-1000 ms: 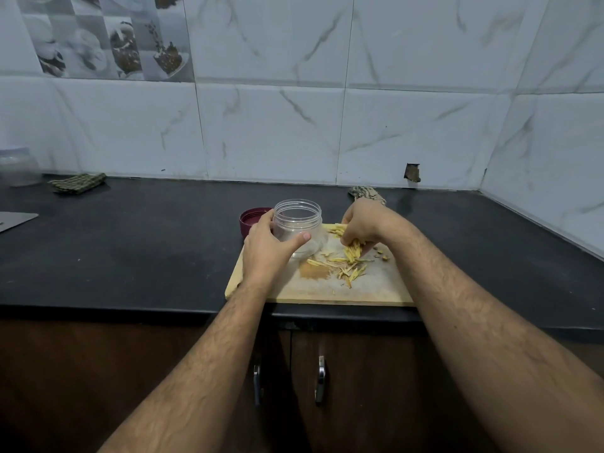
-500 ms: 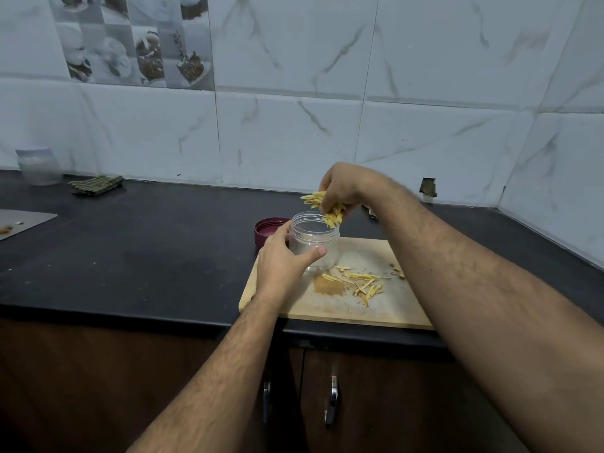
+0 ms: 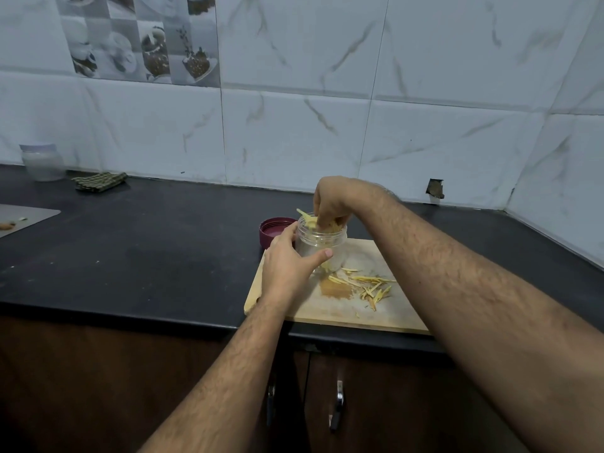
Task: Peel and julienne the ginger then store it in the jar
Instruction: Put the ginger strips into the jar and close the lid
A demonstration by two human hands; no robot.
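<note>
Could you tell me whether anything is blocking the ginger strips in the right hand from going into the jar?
Nothing visible does. The jar is open, its maroon lid set aside behind it, and the right hand holds the ginger strips right at its mouth while the left hand grips its side.

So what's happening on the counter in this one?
A person is loading ginger strips into a clear jar on a wooden cutting board. The left hand grips the jar; the right hand pushes a pinch of strips into its mouth. More strips lie on the board. The maroon lid sits off, behind it.
</note>
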